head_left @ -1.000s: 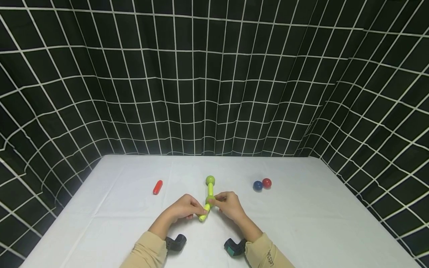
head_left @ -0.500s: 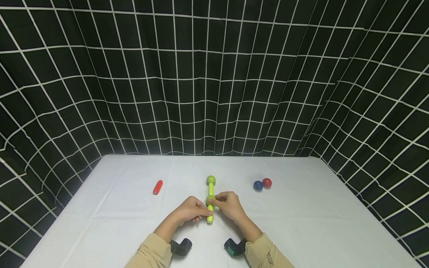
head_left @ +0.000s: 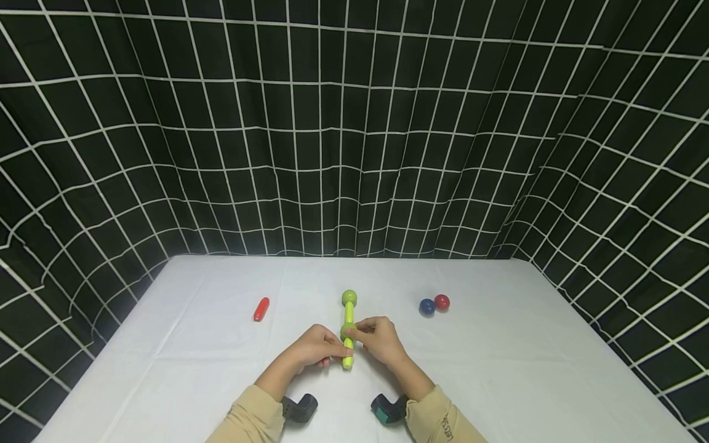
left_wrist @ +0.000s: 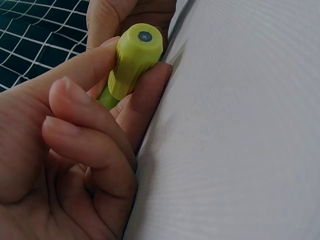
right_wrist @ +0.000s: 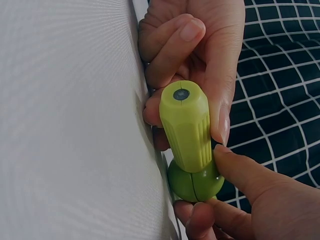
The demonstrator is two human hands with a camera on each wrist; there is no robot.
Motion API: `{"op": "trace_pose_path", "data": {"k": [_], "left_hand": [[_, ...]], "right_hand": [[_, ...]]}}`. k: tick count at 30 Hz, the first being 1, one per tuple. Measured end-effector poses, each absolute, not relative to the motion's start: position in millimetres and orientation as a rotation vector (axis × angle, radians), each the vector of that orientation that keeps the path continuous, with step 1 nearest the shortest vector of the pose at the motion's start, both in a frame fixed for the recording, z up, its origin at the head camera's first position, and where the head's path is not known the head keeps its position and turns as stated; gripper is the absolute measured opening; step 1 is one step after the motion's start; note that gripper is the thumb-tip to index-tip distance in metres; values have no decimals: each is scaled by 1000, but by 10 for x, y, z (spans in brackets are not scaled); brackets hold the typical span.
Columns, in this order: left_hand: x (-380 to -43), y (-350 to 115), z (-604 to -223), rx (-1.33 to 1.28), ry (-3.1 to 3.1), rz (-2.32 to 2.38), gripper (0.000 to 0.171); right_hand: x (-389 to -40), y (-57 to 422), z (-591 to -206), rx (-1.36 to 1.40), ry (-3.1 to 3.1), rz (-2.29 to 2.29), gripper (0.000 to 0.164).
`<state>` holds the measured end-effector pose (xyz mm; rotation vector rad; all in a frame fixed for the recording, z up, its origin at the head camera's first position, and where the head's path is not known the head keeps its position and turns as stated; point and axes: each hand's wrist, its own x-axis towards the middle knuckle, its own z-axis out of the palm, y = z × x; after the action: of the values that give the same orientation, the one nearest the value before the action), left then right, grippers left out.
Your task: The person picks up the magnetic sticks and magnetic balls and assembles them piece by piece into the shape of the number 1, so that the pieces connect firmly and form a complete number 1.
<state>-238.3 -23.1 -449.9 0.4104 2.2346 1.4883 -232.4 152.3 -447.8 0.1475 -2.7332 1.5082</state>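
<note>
Thumb and fingers of my left hand (head_left: 318, 346) pinch a yellow-green magnetic rod (head_left: 348, 357), the near one of two. Its free end, with a dark round magnet, points toward me in the left wrist view. My right hand (head_left: 380, 340) pinches the green ball (right_wrist: 196, 184) at the far end of that rod. Beyond this ball a second yellow-green rod (head_left: 349, 312) runs on to another green ball (head_left: 349, 298). All these pieces form one straight line, pointing away from me, low over the white table.
A red rod (head_left: 261, 309) lies on the white tablecloth (head_left: 199, 344) to the left. At the right, a blue ball (head_left: 427, 307) and a red ball (head_left: 442, 302) sit side by side. A black curtain with a white grid (head_left: 354, 154) surrounds the table.
My left hand has swung the near rod rightward from a slant into line with the other pieces. My right hand has stayed on the ball. Little differs over the last half second.
</note>
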Motion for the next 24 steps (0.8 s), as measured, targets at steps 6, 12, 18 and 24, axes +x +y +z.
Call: {"op": "trace_pose_path", "data": {"k": [6, 12, 18, 24], "left_hand": [[-2391, -230, -4506, 409, 2237, 1487, 27], [-2396, -220, -4510, 407, 2235, 1490, 27], [-2396, -222, -4499, 410, 2247, 1484, 28], [-2395, -225, -4506, 408, 2250, 1482, 28]], "right_hand": [[-2324, 1531, -4479, 154, -2738, 1509, 39], [-2329, 1541, -4469, 165, -2750, 1520, 40], [-2346, 1575, -4459, 189, -2758, 1531, 41], [-2373, 1663, -4458, 157, -2743, 1538, 40]]}}
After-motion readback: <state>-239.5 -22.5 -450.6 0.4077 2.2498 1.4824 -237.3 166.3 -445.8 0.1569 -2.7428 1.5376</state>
